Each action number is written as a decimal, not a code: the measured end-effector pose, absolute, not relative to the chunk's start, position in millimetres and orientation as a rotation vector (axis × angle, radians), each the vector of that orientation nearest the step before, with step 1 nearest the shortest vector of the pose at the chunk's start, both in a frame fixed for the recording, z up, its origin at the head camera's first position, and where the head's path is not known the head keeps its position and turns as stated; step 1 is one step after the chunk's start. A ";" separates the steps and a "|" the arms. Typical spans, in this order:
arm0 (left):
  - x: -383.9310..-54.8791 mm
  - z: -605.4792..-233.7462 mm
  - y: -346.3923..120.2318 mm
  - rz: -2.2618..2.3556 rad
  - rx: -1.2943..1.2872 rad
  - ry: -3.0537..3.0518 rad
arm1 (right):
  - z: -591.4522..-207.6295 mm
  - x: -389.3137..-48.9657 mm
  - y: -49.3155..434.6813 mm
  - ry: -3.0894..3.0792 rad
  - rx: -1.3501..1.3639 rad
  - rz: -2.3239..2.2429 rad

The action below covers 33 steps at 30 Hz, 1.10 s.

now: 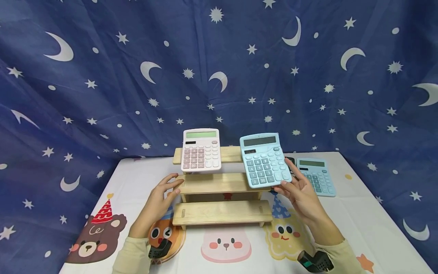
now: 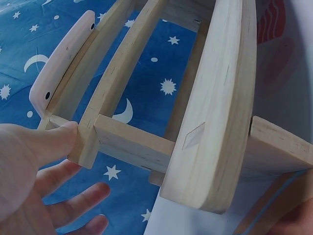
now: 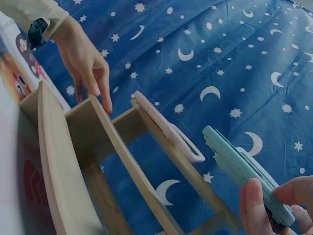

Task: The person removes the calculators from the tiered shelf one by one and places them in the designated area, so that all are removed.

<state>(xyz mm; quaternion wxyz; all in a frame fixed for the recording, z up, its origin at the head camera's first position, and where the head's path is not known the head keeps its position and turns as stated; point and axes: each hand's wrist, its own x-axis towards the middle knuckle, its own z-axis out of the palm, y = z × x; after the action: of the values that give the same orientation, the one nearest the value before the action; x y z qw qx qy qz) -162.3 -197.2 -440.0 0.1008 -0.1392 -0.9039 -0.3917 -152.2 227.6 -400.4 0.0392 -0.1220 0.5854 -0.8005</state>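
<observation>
Right hand [image 1: 302,196] — calculator's edge [image 3: 248,172], wrist view

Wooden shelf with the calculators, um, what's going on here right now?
A person's right hand is holding a light blue calculator by its lower right side, up in the air near the right end of the top step. Their left hand touches the left end of the middle step of the wooden shelf. A white-and-pink calculator stands on the top step, toward the left. A second blue calculator lies on the table beyond the right hand.
</observation>
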 end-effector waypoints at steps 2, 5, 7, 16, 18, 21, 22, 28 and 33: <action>-162.4 -439.9 -197.2 -1.155 -0.418 -2.666 | -400.9 -149.2 231.1 1.793 -0.375 -2.456; -162.2 -439.4 -197.6 -1.161 -0.419 -2.663 | -402.1 -145.6 236.0 1.801 -0.365 -2.454; -161.9 -439.0 -197.5 -1.166 -0.420 -2.660 | -403.0 -143.3 239.2 1.811 -0.363 -2.454; -161.4 -438.8 -195.7 -1.186 -0.411 -2.658 | -406.9 -132.3 257.8 1.796 -0.414 -2.471; -161.2 -438.4 -195.6 -1.182 -0.410 -2.658 | -408.4 -129.9 262.5 1.771 -0.421 -2.486; -161.0 -438.4 -195.4 -1.180 -0.411 -2.660 | -411.2 -126.6 269.2 1.737 -0.417 -2.510; -160.8 -438.4 -195.4 -1.178 -0.412 -2.660 | -412.4 -125.6 271.3 1.723 -0.410 -2.517; -160.7 -439.5 -195.8 -1.163 -0.417 -2.668 | -419.5 -118.7 282.1 1.703 -0.363 -2.527; -160.8 -440.3 -196.3 -1.151 -0.414 -2.674 | -424.7 -112.5 291.4 1.682 -0.330 -2.535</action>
<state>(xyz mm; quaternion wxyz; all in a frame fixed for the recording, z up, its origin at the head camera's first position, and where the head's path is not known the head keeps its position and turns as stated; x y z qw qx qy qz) -160.8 -196.3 -440.3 0.1004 -0.1399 -0.9048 -0.3894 -112.5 291.4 -424.7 0.0408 -0.1078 0.5492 -0.8277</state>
